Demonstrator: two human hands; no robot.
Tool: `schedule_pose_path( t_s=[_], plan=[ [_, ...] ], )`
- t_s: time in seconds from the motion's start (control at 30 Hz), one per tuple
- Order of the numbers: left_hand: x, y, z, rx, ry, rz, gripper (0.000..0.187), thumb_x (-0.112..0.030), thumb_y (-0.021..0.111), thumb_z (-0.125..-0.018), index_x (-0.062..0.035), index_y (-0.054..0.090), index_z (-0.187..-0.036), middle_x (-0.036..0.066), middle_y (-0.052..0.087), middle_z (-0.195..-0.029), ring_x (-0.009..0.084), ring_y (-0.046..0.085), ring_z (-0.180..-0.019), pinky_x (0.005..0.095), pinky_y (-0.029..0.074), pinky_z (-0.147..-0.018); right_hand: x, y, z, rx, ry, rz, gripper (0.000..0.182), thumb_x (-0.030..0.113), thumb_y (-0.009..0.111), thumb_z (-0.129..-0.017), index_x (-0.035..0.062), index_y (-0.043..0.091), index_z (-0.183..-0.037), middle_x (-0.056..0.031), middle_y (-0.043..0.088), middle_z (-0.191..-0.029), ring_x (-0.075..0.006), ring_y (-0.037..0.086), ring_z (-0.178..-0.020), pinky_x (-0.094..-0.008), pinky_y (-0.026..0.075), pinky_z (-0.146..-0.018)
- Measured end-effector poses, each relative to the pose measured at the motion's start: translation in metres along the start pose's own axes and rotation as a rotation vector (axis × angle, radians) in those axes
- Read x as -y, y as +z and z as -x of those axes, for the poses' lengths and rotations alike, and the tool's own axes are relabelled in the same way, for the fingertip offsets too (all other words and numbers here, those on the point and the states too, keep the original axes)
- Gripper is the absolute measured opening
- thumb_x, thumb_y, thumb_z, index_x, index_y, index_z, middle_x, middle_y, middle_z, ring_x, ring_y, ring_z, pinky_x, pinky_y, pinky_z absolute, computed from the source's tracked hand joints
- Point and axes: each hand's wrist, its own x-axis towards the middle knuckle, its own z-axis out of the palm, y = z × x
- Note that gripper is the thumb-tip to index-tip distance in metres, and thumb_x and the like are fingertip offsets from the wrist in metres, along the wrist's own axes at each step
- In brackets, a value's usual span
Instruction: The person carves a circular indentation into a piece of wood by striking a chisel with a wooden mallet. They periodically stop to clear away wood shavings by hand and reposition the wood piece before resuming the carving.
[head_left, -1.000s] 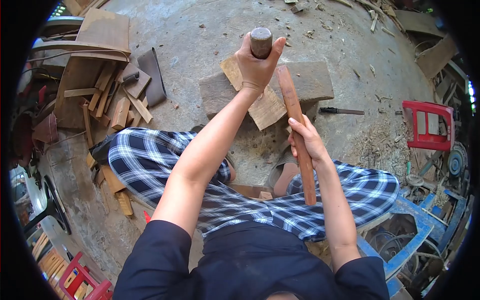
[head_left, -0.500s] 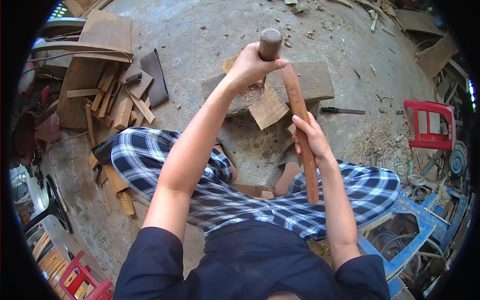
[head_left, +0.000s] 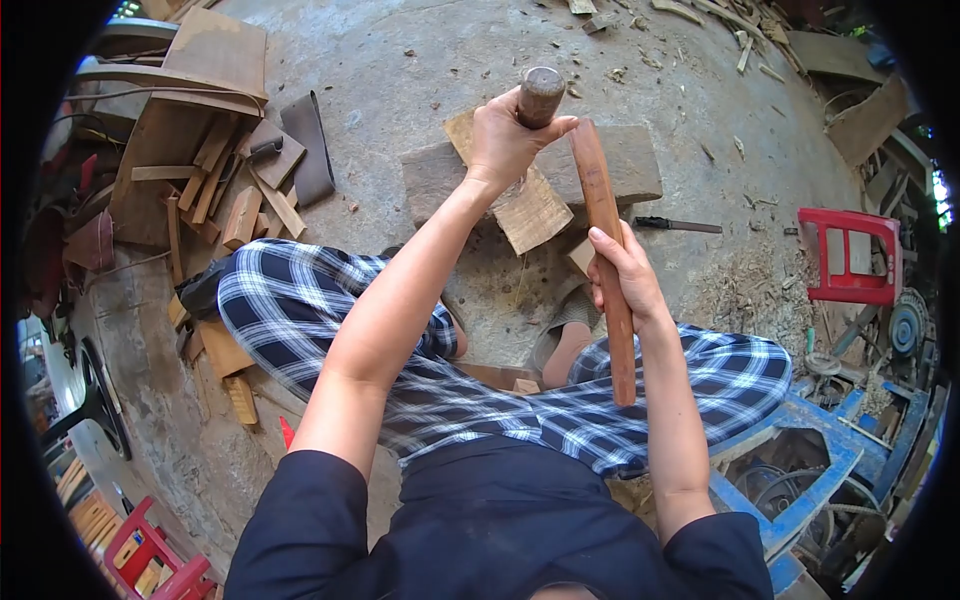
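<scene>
My left hand is closed around the handle of a chisel, the butt of its dark round grip facing up at me. Beneath that hand lies a light wooden block, set across a thick weathered plank on the ground; the chisel's blade is hidden by the hand. My right hand grips a long reddish-brown wooden bar around its middle. The bar's upper end is close beside my left thumb, and its lower end hangs over my plaid-covered lap.
On the concrete to the right rests a dark-handled tool, near wood shavings and a red plastic stool. A blue metal frame stands at lower right. Wood offcuts are piled on the left, by a dark flat strip.
My left hand has tipped slightly and now covers the shavings and metal shaft seen before. The bar's top has moved a little right. The whole view has shifted slightly.
</scene>
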Motion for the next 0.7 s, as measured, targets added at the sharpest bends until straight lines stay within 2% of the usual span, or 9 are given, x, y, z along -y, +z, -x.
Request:
schedule_pose_path(
  t_s=[0.4, 0.47, 0.7],
  plan=[
    [-0.007, 0.003, 0.008, -0.018, 0.022, -0.006, 0.038, -0.031, 0.091, -0.078, -0.0034, 0.071, -0.096, 0.002, 0.074, -0.080, 0.0043, 0.059, -0.072, 0.0293, 0.055, -0.069, 0.014, -0.001, 0.001, 0.017, -0.040, 0.000, 0.057, 0.043, 0.071, -0.093, 0.0052, 0.047, -0.128, -0.0019, 0.050, -0.074, -0.0083, 0.051, -0.053, -0.0238, 0.047, -0.040],
    [-0.007, 0.003, 0.008, -0.027, 0.037, 0.009, 0.038, -0.030, 0.090, -0.078, -0.0033, 0.071, -0.097, 0.002, 0.074, -0.080, 0.0041, 0.059, -0.073, 0.0290, 0.055, -0.069, 0.017, 0.001, -0.001, 0.010, -0.078, -0.001, 0.045, 0.039, 0.069, -0.096, 0.0102, 0.046, -0.121, -0.0028, 0.050, -0.065, -0.0104, 0.048, -0.038, -0.0240, 0.044, -0.037],
    [-0.006, 0.014, 0.012, -0.091, 0.026, 0.087, 0.034, -0.026, 0.090, -0.078, -0.0062, 0.074, -0.100, 0.002, 0.076, -0.084, 0.0036, 0.063, -0.074, 0.0283, 0.056, -0.069, 0.035, 0.004, 0.003, 0.014, -0.125, 0.024, 0.043, 0.038, 0.068, -0.096, 0.0098, 0.046, -0.122, -0.0019, 0.049, -0.065, -0.0093, 0.047, -0.041, -0.0227, 0.044, -0.037]
  ],
)
